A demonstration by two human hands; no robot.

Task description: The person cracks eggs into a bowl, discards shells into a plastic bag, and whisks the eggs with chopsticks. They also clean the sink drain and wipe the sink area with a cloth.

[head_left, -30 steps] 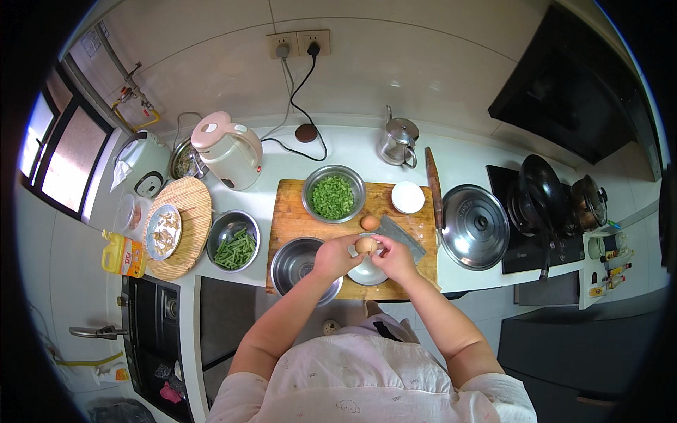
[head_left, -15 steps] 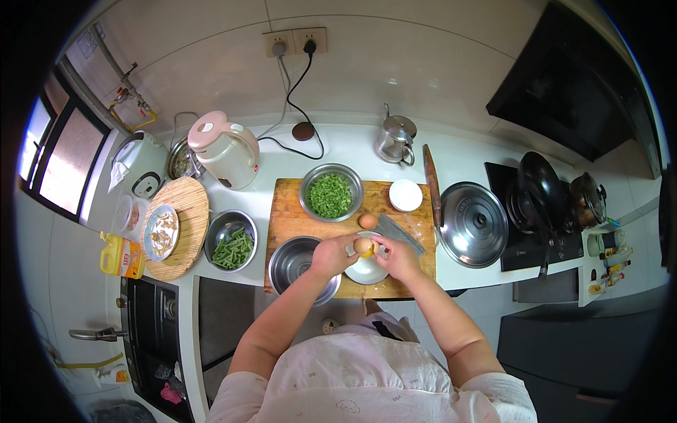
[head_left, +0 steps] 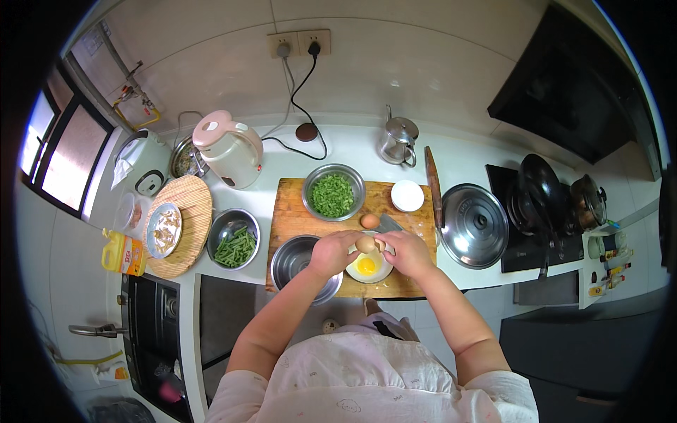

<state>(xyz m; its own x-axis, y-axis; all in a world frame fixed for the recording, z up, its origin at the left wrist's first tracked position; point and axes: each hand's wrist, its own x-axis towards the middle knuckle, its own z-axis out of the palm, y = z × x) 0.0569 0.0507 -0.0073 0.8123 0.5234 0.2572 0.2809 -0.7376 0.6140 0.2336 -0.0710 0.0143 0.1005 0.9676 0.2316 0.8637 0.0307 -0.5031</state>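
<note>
My left hand and my right hand both grip a brown egg shell, split apart over a small white bowl. A yellow yolk lies in that bowl. The bowl stands on a wooden cutting board. Just beyond my hands a whole brown egg rests on the board, beside a cleaver blade. An empty steel bowl sits under my left wrist.
A steel bowl of chopped green beans and a small white dish stand at the board's far side. Left are a bowl of whole beans, a pink kettle and a round bamboo mat. Right lie a pot lid and wok.
The egg I held whole over the white bowl is now cracked apart, and its yolk has dropped into the bowl.
</note>
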